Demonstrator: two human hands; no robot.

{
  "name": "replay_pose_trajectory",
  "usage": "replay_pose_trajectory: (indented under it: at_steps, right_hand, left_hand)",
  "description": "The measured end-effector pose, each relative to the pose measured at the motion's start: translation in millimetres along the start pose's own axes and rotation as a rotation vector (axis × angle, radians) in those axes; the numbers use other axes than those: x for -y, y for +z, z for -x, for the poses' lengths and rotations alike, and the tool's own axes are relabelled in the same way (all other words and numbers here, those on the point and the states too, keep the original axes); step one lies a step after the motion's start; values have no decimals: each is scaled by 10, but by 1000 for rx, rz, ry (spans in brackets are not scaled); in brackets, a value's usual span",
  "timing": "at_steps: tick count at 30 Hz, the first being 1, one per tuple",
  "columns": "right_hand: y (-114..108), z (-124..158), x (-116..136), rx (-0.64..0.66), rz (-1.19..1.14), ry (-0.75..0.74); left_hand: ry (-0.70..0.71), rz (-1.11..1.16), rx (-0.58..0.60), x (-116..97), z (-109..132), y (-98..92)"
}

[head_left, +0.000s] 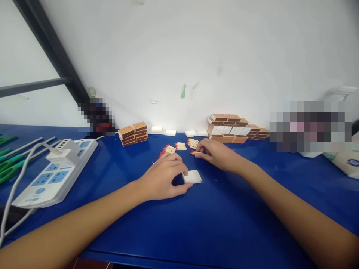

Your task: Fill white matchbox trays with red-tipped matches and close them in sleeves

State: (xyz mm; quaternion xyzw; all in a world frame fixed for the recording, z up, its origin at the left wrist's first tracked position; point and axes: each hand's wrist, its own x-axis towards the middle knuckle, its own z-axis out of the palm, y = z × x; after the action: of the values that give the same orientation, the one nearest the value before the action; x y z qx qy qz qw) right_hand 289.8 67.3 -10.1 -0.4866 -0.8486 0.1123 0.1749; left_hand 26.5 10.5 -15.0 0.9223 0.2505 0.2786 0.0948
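A small white matchbox tray [193,176] lies on the blue table, with the thumb and a finger of my left hand [168,177] gripping its left end. Beyond that hand is a pile of red-tipped matches [168,149]. My right hand [214,153] is farther back and to the right, its fingers pinched on a few matches [193,152] near the tabletop. Two more groups of matches, one in the middle [180,146] and one on the right [192,143], lie just behind.
Matchboxes are stacked at the back left [133,133] and back right [228,129]. White trays [170,132] stand along the wall. At left are a power strip [58,173] with cables and green-handled scissors [8,168]. A white package [344,158] sits far right.
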Motion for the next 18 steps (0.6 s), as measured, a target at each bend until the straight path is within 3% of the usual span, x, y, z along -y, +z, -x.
replay_pose_trajectory:
  at_steps: [11, 18]
  right_hand:
    - [-12, 57, 38, 77, 28, 60]
    - [-12, 71, 61, 54, 53, 73]
  left_hand:
    - [-23, -83, 4, 43, -11, -21]
    - [-14, -95, -2, 51, -14, -11]
